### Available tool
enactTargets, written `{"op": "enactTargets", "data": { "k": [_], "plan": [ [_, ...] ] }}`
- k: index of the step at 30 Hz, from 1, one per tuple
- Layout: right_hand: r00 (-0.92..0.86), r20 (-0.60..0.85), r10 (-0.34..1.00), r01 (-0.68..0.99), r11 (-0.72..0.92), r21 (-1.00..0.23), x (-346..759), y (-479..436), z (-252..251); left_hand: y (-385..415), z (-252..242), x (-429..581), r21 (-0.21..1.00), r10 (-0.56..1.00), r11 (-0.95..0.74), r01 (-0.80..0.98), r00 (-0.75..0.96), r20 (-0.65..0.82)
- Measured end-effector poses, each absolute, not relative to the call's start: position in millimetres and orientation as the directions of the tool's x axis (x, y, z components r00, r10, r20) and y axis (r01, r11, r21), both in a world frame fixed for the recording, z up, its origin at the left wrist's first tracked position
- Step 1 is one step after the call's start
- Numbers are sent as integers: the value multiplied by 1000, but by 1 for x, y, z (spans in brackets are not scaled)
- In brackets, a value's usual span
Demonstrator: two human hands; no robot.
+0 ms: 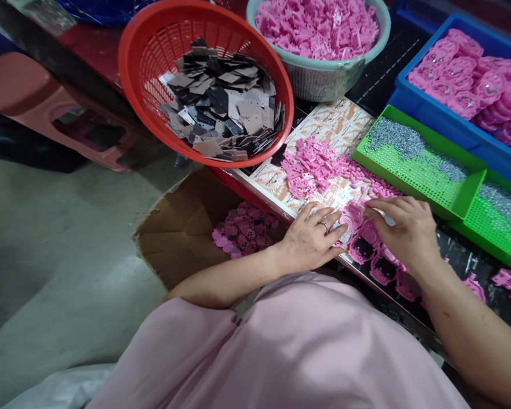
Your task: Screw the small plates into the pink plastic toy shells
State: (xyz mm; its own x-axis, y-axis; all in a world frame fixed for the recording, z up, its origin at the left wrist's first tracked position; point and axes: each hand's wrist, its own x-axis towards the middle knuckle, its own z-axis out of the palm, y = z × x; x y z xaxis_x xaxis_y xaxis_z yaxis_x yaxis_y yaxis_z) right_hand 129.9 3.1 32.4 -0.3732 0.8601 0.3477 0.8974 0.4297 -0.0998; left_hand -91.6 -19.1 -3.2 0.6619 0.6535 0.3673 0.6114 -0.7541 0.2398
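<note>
My left hand (313,236), with a ring on one finger, lies at the table's front edge. Its fingers are spread and their tips touch the near end of a row of pink plastic housings (351,218). Over the other side of that row is my right hand (402,227), its thumb and index finger pinched together; whatever is between them is too small to name. Several housings in the row hold dark plates (361,249). Behind my hands lie a heap of pink parts (313,165) and a spread of small pink pieces (372,179).
A red basket (130,74) of grey plates stands at the back left, beside a pale basket (319,76) of pink parts. Green trays (426,176) hold screws, behind them a blue crate (460,122). Below the table edge is a cardboard box (174,233); a stool (46,102) stands left.
</note>
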Motion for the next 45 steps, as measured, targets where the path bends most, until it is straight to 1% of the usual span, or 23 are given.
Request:
{"op": "enactTargets", "data": {
  "k": [3, 6, 10, 13, 16, 20, 25, 27, 30, 32, 35, 37, 38, 40, 42, 45],
  "plan": [
    [-371, 359, 857, 907, 417, -59, 131, 5, 33, -19, -4, -91, 238, 657, -750, 617, 657, 369],
    [-427, 367, 826, 882, 470, -32, 126, 4, 29, -20, -4, -91, 225, 659, -748, 625, 654, 372],
    [-475, 415, 776, 857, 515, 17, 121, 1, 23, -20, -3, -91, 219, 652, -753, 620, 659, 375],
    [-498, 412, 763, 845, 534, 34, 120, 1, 20, -21, -2, -90, 223, 658, -749, 625, 660, 362],
    [-512, 394, 763, 846, 528, 75, 119, 0, 21, -20, -3, -89, 212, 649, -754, 621, 659, 379],
    [-547, 314, 776, 836, 522, 167, 113, -1, 29, -19, -3, -90, 188, 628, -769, 611, 665, 404],
    [-586, 129, 800, 792, 531, 302, 100, -4, 45, -18, -3, -90, 191, 622, -772, 606, 662, 419],
    [-591, 106, 800, 779, 532, 331, 97, -3, 47, -19, -4, -89, 190, 622, -773, 605, 665, 414],
    [-584, 158, 796, 795, 523, 307, 96, -2, 46, -20, -3, -91, 190, 622, -776, 602, 677, 395],
    [-575, 194, 795, 808, 514, 289, 97, -1, 43, -15, 0, -94, 206, 615, -782, 588, 675, 408],
    [-552, 236, 800, 828, 492, 269, 99, -2, 39, 2, 7, -100, 211, 657, -734, 645, 596, 462],
    [-534, 264, 803, 842, 478, 251, 100, -3, 39, 18, 11, -103, 162, 715, -649, 743, 524, 463],
    [-526, 287, 801, 849, 470, 242, 102, -4, 40, 27, 13, -103, 116, 729, -621, 775, 517, 449],
    [-501, 351, 791, 865, 450, 221, 108, -5, 44, 42, 14, -100, 16, 741, -597, 802, 544, 394],
    [-475, 410, 779, 880, 435, 193, 118, -6, 49, 54, 14, -97, -53, 748, -592, 804, 572, 337],
    [-462, 447, 767, 882, 449, 142, 135, -4, 52, 67, 13, -97, -61, 749, -612, 789, 603, 276]
  ]
}}
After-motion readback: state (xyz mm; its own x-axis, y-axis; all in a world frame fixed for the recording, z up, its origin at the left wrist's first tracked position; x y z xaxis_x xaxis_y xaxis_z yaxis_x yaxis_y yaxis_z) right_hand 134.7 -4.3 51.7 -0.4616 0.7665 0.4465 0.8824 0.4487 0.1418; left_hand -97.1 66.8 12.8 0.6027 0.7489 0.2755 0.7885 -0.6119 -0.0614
